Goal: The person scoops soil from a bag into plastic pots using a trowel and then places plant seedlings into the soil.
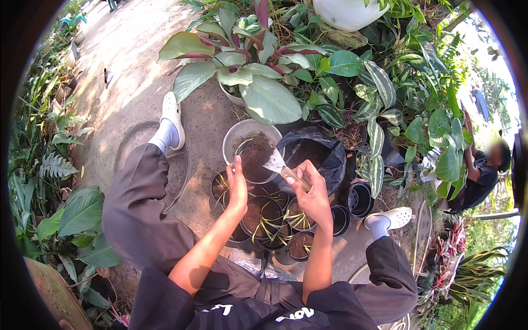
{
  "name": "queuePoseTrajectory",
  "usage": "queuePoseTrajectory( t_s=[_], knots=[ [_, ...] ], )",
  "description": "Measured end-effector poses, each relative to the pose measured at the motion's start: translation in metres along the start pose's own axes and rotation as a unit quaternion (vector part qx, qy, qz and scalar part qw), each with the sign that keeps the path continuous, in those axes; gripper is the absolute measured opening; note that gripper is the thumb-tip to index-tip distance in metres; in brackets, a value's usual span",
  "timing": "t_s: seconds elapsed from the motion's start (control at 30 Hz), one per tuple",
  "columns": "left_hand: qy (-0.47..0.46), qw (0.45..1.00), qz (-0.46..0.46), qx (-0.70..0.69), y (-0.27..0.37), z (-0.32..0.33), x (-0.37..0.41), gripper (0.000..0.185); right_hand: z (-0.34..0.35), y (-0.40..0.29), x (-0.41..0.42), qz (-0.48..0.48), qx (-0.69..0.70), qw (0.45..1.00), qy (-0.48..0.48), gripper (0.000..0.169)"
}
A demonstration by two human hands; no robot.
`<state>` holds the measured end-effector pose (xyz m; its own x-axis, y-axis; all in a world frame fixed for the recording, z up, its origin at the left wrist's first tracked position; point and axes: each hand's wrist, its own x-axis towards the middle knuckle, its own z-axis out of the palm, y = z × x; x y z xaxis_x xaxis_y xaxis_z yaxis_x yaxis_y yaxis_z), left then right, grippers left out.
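Observation:
My left hand (238, 186) grips the side of a small round pot (260, 180), its fingers up at the rim. Dark soil (258, 154) shows in that pot's mouth. In my right hand (311, 192) is the wooden handle of a trowel or scraper (275, 161), its flat, soil-smeared metal blade pointing left over the pot. Part of the blade's far end is hidden by soil. Behind the pot stands a pale, dirt-stained bucket (231, 142). A black plastic bag (336, 165) with dark soil inside sits to the right. Below my hands are several black pots (264, 216) with small narrow-leaved plants.
Two black pots (360, 200) stand near my right shoe (390, 218). A large broad-leaved plant (270, 99) overhangs the bucket. Dense foliage lines both sides. A hose (420, 231) runs along the right. Farther right is another person (480, 177). Concrete path (128, 74) extends upper left.

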<state>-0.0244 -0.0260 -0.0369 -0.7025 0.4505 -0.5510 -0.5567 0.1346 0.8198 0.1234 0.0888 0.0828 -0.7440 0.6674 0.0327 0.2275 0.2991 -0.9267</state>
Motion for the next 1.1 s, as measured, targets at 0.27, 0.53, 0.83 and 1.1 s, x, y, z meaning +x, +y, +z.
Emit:
queuePoseTrajectory(
  t_s=[0.27, 0.53, 0.83, 1.1],
  knots=[
    [0.018, 0.999, -0.014, -0.026, -0.004, 0.001, -0.001, 0.062, 0.003, -0.001, -0.001, 0.008, 0.001, 1.0, 0.011, 0.024],
    [0.011, 1.0, 0.008, -0.001, -0.005, -0.001, 0.0, 0.066, -0.002, 0.005, -0.001, -0.011, -0.023, 1.0, 0.019, 0.022],
    [-0.006, 1.0, 0.023, 0.013, 0.007, 0.005, -0.008, 0.072, -0.003, 0.0, -0.003, 0.019, -0.018, 0.999, 0.043, 0.023],
    [-0.011, 0.999, 0.036, 0.012, 0.01, 0.007, -0.011, 0.067, -0.005, 0.002, -0.003, 0.007, 0.061, 0.994, 0.091, 0.024]
  ],
)
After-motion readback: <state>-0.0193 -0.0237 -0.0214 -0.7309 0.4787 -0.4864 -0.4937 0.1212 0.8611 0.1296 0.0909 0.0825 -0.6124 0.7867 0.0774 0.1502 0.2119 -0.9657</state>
